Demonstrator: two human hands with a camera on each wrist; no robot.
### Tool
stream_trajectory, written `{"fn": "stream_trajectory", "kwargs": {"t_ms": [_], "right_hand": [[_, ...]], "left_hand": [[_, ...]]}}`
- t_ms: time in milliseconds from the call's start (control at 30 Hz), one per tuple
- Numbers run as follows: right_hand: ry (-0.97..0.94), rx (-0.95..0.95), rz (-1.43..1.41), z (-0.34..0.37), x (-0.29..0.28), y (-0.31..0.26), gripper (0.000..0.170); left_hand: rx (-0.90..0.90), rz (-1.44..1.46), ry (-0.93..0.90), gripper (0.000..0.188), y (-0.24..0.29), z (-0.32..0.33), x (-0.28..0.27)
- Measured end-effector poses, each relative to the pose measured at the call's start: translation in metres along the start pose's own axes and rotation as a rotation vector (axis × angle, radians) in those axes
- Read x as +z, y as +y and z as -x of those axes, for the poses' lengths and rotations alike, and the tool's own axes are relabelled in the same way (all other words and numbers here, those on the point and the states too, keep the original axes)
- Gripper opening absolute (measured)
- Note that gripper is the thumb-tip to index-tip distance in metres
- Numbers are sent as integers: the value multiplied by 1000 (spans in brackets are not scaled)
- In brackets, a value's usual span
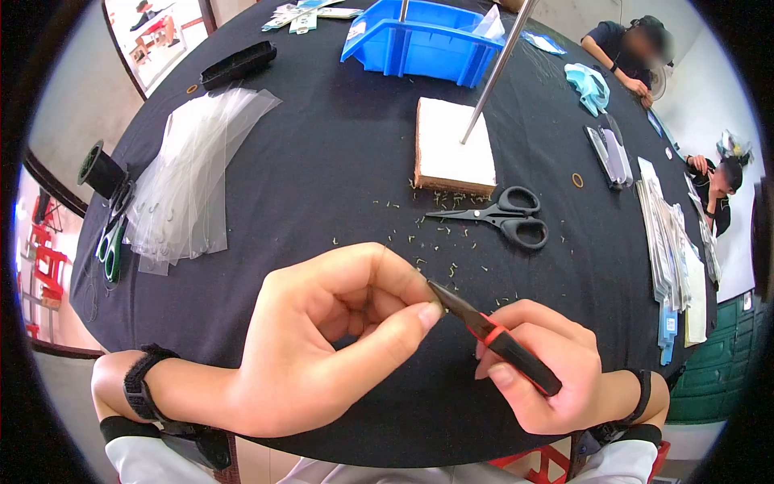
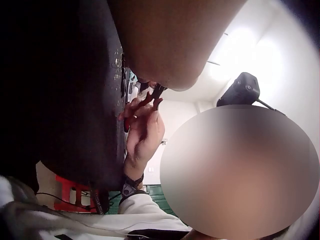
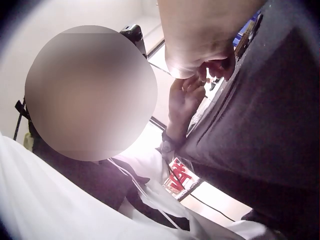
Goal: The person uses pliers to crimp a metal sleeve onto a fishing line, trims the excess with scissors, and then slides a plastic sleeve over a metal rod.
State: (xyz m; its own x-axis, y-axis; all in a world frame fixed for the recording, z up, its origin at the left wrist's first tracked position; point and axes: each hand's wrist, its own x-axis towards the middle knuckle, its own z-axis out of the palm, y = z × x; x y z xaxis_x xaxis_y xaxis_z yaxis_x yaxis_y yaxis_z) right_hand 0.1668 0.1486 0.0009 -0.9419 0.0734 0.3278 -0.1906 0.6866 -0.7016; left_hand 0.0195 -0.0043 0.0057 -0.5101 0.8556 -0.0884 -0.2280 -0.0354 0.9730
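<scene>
Below the scissors point(image 1: 524, 219) and to their left, the left hand point(image 1: 302, 351) pinches a tiny piece point(image 1: 441, 311), probably light and easily dropped, too small to make out. Directly below the scissors, the right hand point(image 1: 568, 355) grips a tool point(image 1: 500, 335), likely stiff, best held by its partly hidden handle.

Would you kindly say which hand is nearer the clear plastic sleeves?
Left: in the head view, the left hand is lower right of the plastic sleeves; the right hand, farther right.
</scene>
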Motion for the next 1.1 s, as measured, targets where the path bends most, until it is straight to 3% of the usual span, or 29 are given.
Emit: {"fn": "stream_trajectory", "kwargs": {"t_ms": [133,233,333,433,633,733,933,1033,1100], "right_hand": [[20,-74,121,1,2,3,16],[-12,1,102,0,1,-1,15],[-37,79,-180,-2,2,3,14],[-83,263,-315,-4,-3,-3,32],[-74,175,-236,-3,-2,0,29],[-46,18,-109,-2,-1,6,13],[18,-64,120,2,1,6,15],[-21,-21,119,-1,-2,1,13],[-43,23,-59,-3,-1,5,13]], "left_hand": [[-27,6,12,12,-1,2,1],[-23,12,28,12,-1,-2,2],[-15,12,41,12,2,-2,2],[-35,12,25,12,2,-3,1],[-38,28,16,12,0,-3,-1],[-44,22,22,11,0,-3,0],[-39,7,15,11,-2,0,0],[-46,18,19,11,-1,-1,0],[-51,24,29,10,1,-3,0]]}}
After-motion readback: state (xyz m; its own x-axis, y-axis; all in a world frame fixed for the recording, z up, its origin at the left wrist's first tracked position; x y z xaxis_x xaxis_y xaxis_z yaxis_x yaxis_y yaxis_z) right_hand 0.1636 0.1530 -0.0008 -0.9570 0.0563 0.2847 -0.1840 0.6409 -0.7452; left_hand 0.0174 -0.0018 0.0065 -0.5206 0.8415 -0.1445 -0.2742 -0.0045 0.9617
